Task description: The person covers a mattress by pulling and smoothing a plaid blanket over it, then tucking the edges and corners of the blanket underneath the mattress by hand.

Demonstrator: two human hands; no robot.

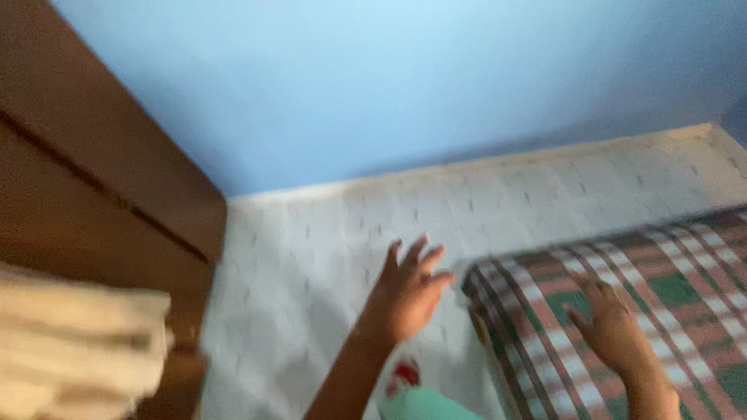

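1. Checked blanket point(654, 303) spread at 4 o'clock, its near corner edge just beside left hand point(408, 292); bare white mattress point(311, 257) open from centre out to 9 o'clock.
2. Left hand lifted over mattress, fingers spread open, gripping nothing; right hand point(615, 327) laid flat on blanket, fingers loosely open.
3. Whole view blurred; cream cloth point(78, 350) at 8 o'clock cut off by frame; small red thing point(405, 375) and green patch point(428, 406) at 6 o'clock hard to make out.
4. Brown wooden board point(93, 171) at 10 o'clock against mattress edge; blue wall point(405, 78) across 12 o'clock.
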